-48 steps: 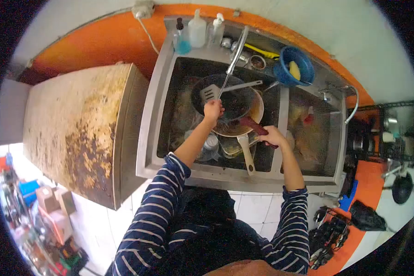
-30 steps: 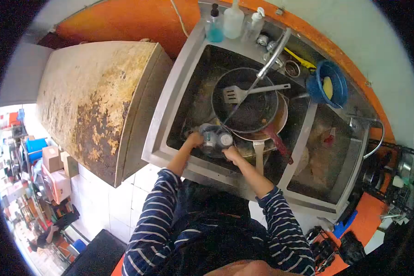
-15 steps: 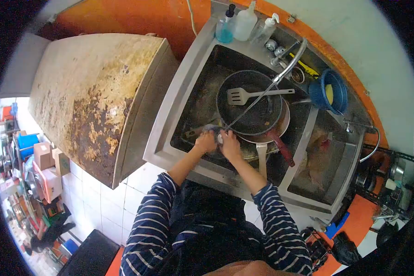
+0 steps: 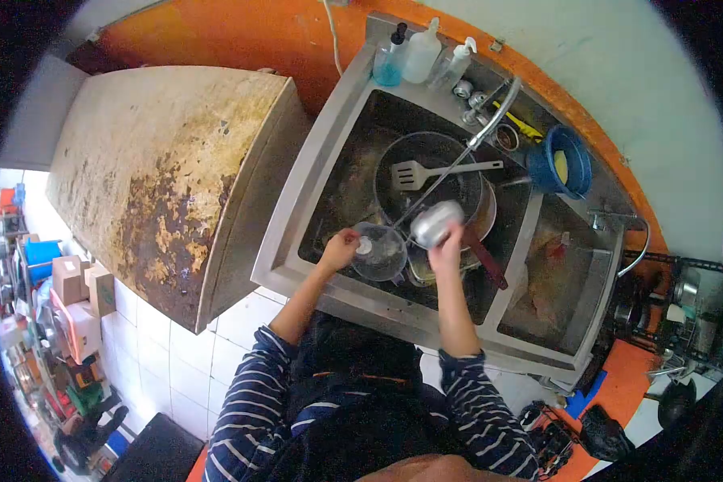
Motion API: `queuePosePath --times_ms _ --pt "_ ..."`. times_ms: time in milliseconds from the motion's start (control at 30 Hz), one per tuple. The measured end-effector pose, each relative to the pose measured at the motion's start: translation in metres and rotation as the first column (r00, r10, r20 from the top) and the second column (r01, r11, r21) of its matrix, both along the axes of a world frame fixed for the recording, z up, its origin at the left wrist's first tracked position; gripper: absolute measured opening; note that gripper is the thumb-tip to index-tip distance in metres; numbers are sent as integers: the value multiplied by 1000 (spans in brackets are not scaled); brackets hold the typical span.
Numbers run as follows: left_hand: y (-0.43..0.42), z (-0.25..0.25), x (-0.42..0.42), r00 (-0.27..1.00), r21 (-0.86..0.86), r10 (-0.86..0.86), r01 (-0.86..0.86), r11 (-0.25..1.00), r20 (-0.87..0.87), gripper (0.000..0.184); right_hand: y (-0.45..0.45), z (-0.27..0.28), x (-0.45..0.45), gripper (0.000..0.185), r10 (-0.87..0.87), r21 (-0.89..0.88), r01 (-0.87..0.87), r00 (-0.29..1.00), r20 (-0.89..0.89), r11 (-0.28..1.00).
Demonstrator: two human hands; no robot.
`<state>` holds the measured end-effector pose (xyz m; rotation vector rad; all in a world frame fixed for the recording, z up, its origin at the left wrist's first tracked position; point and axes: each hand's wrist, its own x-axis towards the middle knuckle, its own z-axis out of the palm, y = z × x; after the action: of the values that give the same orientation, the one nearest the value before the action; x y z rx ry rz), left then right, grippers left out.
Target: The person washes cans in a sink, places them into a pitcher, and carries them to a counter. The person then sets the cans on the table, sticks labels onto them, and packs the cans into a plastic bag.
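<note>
My left hand (image 4: 341, 249) is closed on a small white round piece at the left edge of a clear round bowl (image 4: 384, 255) low in the left sink basin. My right hand (image 4: 448, 246) grips a silvery rounded container (image 4: 435, 223), blurred by motion, above the pans. Behind it a dark frying pan (image 4: 426, 149) with a white slotted spatula (image 4: 446, 172) across it rests on a lighter pan (image 4: 487, 213). A dark red handle (image 4: 487, 261) points toward the divider. The tap hose (image 4: 450, 169) hangs over the dark pan.
Three bottles, one a blue soap bottle (image 4: 389, 64), stand on the sink's back ledge. A blue basket (image 4: 556, 165) holding something yellow sits at the right of the ledge. The second basin (image 4: 550, 281) lies to the right, a worn, stained cabinet (image 4: 169, 177) to the left.
My hands have come apart: the right has moved right and up with the silvery container, the left slightly left. The clear bowl now shows between them. Earlier, both left the hose and red handle.
</note>
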<state>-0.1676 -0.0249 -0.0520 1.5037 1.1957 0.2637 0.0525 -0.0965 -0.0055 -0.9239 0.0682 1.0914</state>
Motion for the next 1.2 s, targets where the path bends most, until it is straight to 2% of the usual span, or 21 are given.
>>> queuePosePath --times_ms 100,133,167,233,300,367,400,433,500,567,633,700,733,833,900,933,967,1033,1100,1133,1200 --pt "-11 2 5 996 -119 26 -16 993 90 30 27 22 7 35 -187 -117 160 941 -281 980" --pt "-7 7 9 991 -203 78 -54 978 110 29 21 24 -7 37 85 44 -78 977 -197 996" --pt "0 11 13 990 -191 76 -53 980 115 29 22 27 -9 38 121 -79 -137 977 -177 988" --pt "-7 21 13 1000 -233 9 -4 973 18 29 35 5 20 37 -178 -117 159 968 -175 980" --pt "-9 15 16 992 -148 88 -74 986 90 26 36 4 28 33 -183 -127 160 963 -196 979" --pt "-17 10 14 985 177 -95 119 977 -142 29 19 38 -5 33 204 -139 -209 978 -48 968" --pt "-15 11 17 929 158 -255 304 940 -268 32 19 34 2 33 204 -297 -212 977 -56 931" --pt "-26 9 14 926 142 -268 313 939 -267 32 18 -28 37 32 38 -155 -55 993 -112 986" --pt "-19 8 26 992 179 -90 104 978 -85 32 17 -5 45 30 -197 -224 168 974 -114 960" --pt "-11 9 32 999 104 -43 42 994 7 29 -10 17 12 34 256 -186 -231 958 128 955" --pt "-15 16 35 936 -480 266 -128 868 232 29 -19 12 17 33 229 -368 -191 972 62 910" --pt "-13 17 41 927 -501 282 -128 856 246 29 -18 14 27 42 -62 -322 86 995 83 943" --pt "-11 12 44 911 -385 193 -41 922 365 30 -25 22 15 42 193 -148 -180 978 76 972" --pt "-14 33 45 752 -369 27 292 882 659 51 -26 21 -18 44 420 -440 -314 892 165 841" --pt "-15 26 53 849 -10 -281 319 948 447 68 -15 27 -34 49 453 -583 -8 638 623 812" --pt "-16 38 53 881 20 -198 210 977 430 64 -15 22 -37 45 518 -548 -133 563 644 826" --pt "-11 48 50 948 -4 -283 287 958 143 66 -21 17 -42 42 565 -517 -247 500 656 819" --pt "-8 51 40 972 -26 -192 197 980 135 66 -21 10 -38 31 566 -331 -510 818 97 794" --pt "-8 38 30 998 1 30 -30 1000 51 65 -25 -15 -31 32 748 -596 -458 321 580 659" --pt "-12 29 26 970 -147 227 -213 966 89 66 -31 -42 -34 32 750 -597 -459 324 577 657" --pt "-8 6 13 935 -94 328 -342 935 -136 67 -39 -93 -42 39 666 -810 17 -579 470 586"
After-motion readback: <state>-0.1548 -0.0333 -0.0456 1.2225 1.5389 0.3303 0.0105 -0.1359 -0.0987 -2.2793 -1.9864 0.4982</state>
